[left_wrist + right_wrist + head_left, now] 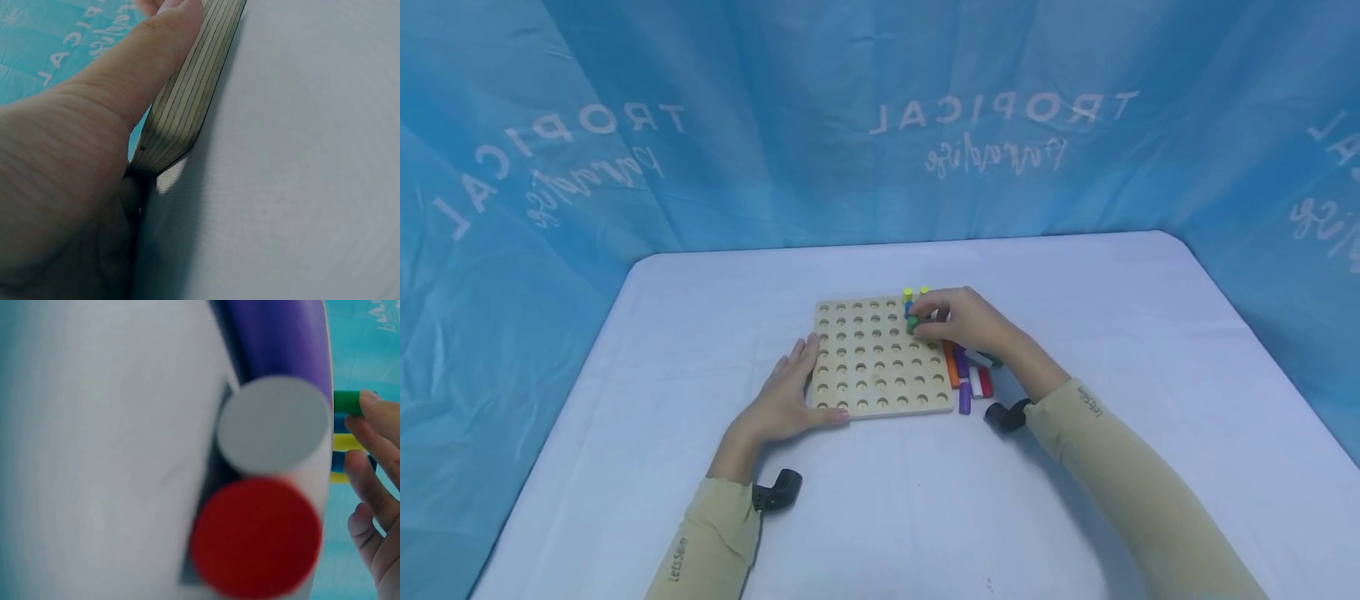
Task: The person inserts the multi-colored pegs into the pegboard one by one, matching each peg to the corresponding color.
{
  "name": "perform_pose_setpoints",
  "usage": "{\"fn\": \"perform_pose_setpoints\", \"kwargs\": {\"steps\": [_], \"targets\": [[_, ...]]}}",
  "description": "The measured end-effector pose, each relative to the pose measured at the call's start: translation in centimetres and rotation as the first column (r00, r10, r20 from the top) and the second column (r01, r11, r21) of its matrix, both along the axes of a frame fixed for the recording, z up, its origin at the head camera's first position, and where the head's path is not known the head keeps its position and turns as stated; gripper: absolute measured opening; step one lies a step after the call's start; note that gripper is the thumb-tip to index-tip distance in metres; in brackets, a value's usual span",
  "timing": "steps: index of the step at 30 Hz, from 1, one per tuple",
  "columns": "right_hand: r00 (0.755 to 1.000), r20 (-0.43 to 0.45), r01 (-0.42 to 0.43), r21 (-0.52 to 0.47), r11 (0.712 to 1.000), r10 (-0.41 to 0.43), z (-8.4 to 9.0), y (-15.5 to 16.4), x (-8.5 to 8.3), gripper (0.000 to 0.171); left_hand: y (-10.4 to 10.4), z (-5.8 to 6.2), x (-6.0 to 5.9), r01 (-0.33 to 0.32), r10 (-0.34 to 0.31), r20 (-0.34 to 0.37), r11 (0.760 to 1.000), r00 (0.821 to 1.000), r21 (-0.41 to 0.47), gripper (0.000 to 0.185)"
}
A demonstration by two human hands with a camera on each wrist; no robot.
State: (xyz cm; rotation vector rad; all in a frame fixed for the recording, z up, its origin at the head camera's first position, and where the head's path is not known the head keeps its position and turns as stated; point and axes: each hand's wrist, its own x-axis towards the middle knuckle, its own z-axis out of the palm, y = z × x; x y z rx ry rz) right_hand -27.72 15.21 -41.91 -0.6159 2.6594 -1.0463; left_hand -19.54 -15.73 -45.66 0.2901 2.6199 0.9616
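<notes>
The left hand [782, 398] lies flat with straight fingers against the 9 o'clock edge of the square pale wooden pegboard [880, 358], the thumb [147, 59] pressing its layered side. The right hand [970, 321] pinches a short green wooden peg [912, 323] with curled fingertips [369, 434] over the board's 1 o'clock corner, beside two yellow-topped pegs [914, 293] standing there. Loose coloured cylinder pegs [970, 375] lie on the white table [1075, 292] at the board's 4 o'clock side.
</notes>
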Motion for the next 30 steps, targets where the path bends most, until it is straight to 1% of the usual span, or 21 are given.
{"fn": "perform_pose_setpoints", "kwargs": {"steps": [7, 11, 14, 18, 26, 30], "targets": [[0.999, -0.046, 0.024, 0.002, 1.000, -0.024, 0.3, 1.4, 0.0, 0.029, 0.0, -0.3, -0.1, -0.006, 0.006, -0.005, 1.000, 1.000, 0.008, 0.135], [0.997, -0.046, 0.067, 0.021, 0.998, -0.066, 0.4, 2.6, 0.3, 0.029, 0.0, -0.4, -0.1, -0.010, 0.010, -0.001, 1.000, 1.000, 0.013, 0.136], [0.995, -0.028, 0.100, 0.053, 0.994, -0.099, 0.4, 3.6, 0.5, 0.028, 0.0, -0.4, 0.0, -0.011, 0.011, 0.005, 1.000, 1.000, 0.009, 0.136], [0.993, -0.011, 0.116, 0.103, 0.988, -0.116, 0.3, 4.9, 0.7, 0.028, 0.1, -0.4, -0.1, -0.012, 0.012, 0.008, 1.000, 1.000, 0.002, 0.136], [0.990, 0.036, 0.130, 0.169, 0.977, -0.138, 0.4, 6.8, 1.4, 0.028, 0.0, -0.3, -0.1, -0.012, 0.012, 0.003, 1.000, 1.000, -0.006, 0.136], [0.989, 0.077, 0.108, 0.208, 0.972, -0.126, 0.4, 7.4, 1.8, 0.030, 0.1, -0.3, -0.1, -0.010, 0.010, 0.003, 1.000, 1.000, -0.005, 0.136]]}}
